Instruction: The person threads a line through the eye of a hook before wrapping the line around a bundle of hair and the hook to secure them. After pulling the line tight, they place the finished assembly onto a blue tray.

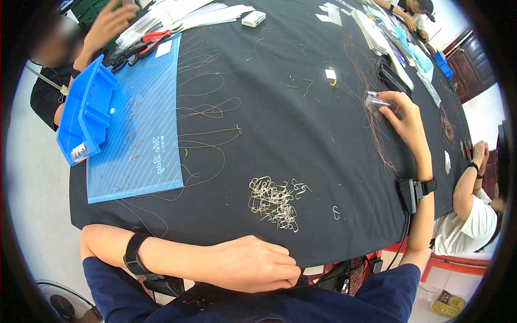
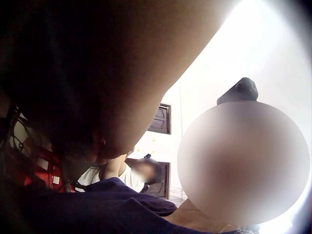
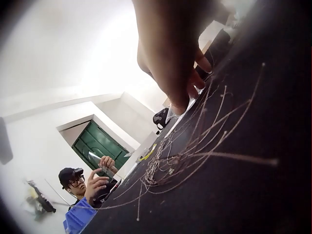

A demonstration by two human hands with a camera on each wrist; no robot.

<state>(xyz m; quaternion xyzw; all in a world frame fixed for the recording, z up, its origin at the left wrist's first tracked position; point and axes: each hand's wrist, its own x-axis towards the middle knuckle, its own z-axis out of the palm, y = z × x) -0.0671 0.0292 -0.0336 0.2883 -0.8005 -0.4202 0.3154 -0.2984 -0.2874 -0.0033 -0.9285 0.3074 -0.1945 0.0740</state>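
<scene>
Over the right side of the black cloth, my right hand point(image 1: 406, 121) pinches a small clear plastic packet point(image 1: 372, 104) between thumb and fingers. A loose bundle of thin brown line point(image 1: 379, 142) lies beside and under that packet, its strands spread wide in the right wrist view. My left hand point(image 1: 258, 265) rests at the table's near edge, fingers loosely curled, with nothing seen in it. Just beyond it is a pile of gold-coloured fish hooks point(image 1: 273, 203), with one stray hook point(image 1: 336, 212) to the right.
At the left, a blue file bag point(image 1: 145, 129) carries hooks with looped lines, a blue bin point(image 1: 86, 116) and red-handled pliers point(image 1: 153, 37). White strips point(image 1: 215, 16) and a small white box point(image 1: 253, 19) lie at the back. Other people sit around the table.
</scene>
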